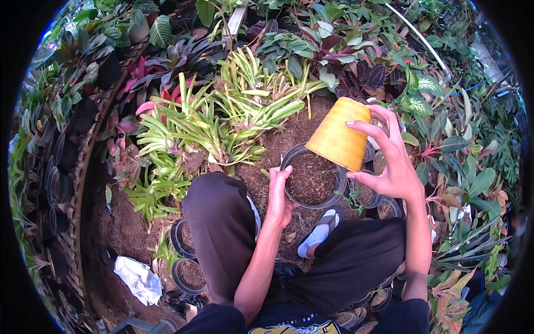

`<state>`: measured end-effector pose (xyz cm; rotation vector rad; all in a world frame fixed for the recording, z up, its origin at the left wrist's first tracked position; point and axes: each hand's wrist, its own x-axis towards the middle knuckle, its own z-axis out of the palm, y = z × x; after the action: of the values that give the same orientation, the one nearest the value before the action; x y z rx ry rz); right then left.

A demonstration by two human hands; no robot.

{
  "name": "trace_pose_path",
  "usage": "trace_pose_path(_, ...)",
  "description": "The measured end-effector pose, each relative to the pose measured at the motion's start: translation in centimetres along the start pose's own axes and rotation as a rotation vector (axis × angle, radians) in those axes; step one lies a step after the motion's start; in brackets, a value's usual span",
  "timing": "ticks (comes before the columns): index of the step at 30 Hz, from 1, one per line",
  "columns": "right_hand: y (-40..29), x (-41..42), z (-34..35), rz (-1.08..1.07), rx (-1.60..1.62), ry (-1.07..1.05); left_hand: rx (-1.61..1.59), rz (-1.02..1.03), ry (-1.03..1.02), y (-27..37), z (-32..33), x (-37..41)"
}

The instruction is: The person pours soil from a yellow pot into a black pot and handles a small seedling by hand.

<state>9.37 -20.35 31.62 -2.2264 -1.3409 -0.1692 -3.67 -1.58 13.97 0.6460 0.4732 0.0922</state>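
In the head view, my left hand (pixel 278 193) grips the near-left rim of a black plastic pot (pixel 317 205), its thumb over the edge. Brown, crumbly potting mix (pixel 311 177) lies inside the pot. My right hand (pixel 390 152) holds a yellow cup-like container (pixel 340 131), fingers along one side and thumb near its rim. The container is tilted over the pot, its wide mouth facing down and its narrow base up. What is inside it is hidden.
Uprooted green bromeliad-like plants (pixel 217 133) lie in a heap ahead on the soil. Soil-filled black pots (pixel 188 275) stand at left; several more (pixel 388 206) stand at right. A crumpled white plastic bag (pixel 138 279) lies lower left. Leafy plants (pixel 467 167) crowd the right side.
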Motion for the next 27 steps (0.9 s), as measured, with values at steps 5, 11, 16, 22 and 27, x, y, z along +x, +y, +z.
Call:
trace_pose_path(5,-0.1,0.1,-0.5,0.020,0.001,0.014,-0.028,0.018,0.018,-0.3,0.4,0.0)
trace_pose_path(11,-0.8,0.2,-0.7,0.065,0.046,0.018,-0.097,0.103,0.081,-0.9,0.1,0.3)
trace_pose_path(16,-1.1,0.4,-0.9,0.033,0.040,0.030,-0.175,0.148,0.104,-1.5,0.2,0.3)
trace_pose_path(22,-1.1,0.5,-0.7,-0.011,0.049,0.102,-0.314,0.208,0.107,-2.4,0.0,0.4)
trace_pose_path(27,-1.0,0.5,-0.3,0.030,0.012,0.166,-0.347,0.214,0.092,-2.9,0.6,0.1)
